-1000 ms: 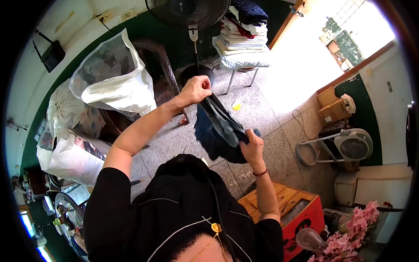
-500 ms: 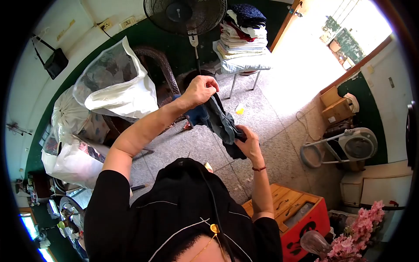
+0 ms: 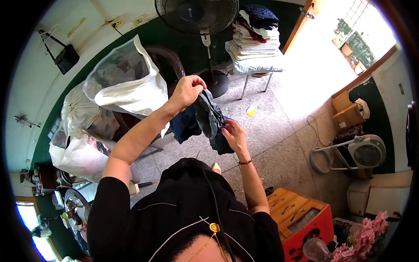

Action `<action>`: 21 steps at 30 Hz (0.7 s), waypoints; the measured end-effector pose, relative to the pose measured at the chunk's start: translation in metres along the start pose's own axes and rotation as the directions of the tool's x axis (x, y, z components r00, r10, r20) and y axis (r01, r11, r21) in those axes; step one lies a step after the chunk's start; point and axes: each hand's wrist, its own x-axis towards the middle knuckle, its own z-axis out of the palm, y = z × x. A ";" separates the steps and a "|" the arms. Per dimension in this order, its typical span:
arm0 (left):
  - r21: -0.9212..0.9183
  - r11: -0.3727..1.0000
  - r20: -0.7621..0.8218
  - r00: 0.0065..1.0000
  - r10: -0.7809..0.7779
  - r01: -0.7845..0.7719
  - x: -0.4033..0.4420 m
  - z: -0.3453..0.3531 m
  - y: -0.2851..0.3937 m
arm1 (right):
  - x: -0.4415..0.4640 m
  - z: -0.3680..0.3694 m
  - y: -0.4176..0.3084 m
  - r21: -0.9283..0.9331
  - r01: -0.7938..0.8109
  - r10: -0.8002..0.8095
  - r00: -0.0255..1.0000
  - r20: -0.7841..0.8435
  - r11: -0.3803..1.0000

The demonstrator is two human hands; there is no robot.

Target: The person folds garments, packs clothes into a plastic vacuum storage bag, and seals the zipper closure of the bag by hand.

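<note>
A dark blue denim garment (image 3: 208, 115) hangs between my hands in front of my body. Its edge runs between the hands as a grey-blue, gathered band, and darker folds drop on both sides. My left hand (image 3: 187, 92) pinches the upper end of that edge, fingers closed. Lower and to the right, my right hand (image 3: 235, 137) grips the other end between thumb and fingers. What kind of garment it is, I cannot tell from the folds.
A standing fan (image 3: 191, 15) and a stool with a folded clothes stack (image 3: 257, 43) stand ahead. White bags (image 3: 135, 94) lie left. Right are cardboard boxes (image 3: 349, 115), a grey-framed appliance (image 3: 366, 153) and a wooden drawer unit (image 3: 301, 209). A yellow scrap (image 3: 251, 111) is on the floor.
The garment now hangs wider and lower, with more dark blue cloth showing beneath my left hand. Both hands have shifted slightly left. The whole view has moved a little as well.
</note>
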 end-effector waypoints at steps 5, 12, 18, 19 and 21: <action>-0.049 0.999 -0.079 0.997 -0.012 0.008 -0.002 -0.003 -0.010 | -0.001 0.017 0.004 -0.112 0.154 -0.172 0.971 -0.169 0.982; -0.125 0.992 -0.199 0.979 -0.044 0.019 0.007 0.007 -0.051 | -0.012 0.012 0.015 -0.203 0.198 -0.230 0.962 -0.147 0.959; -0.169 0.978 -0.187 0.970 -0.154 0.122 0.000 0.022 -0.026 | -0.004 0.029 -0.042 -0.348 0.428 -0.537 0.775 -0.334 0.834; -0.194 0.976 -0.228 0.963 -0.142 0.098 -0.005 0.026 -0.010 | -0.007 0.038 -0.038 -0.318 0.456 -0.543 0.790 -0.284 0.831; -0.262 0.964 -0.238 0.966 -0.098 0.033 0.000 0.030 -0.013 | -0.011 0.052 -0.036 -0.326 0.531 -0.600 0.782 -0.169 0.783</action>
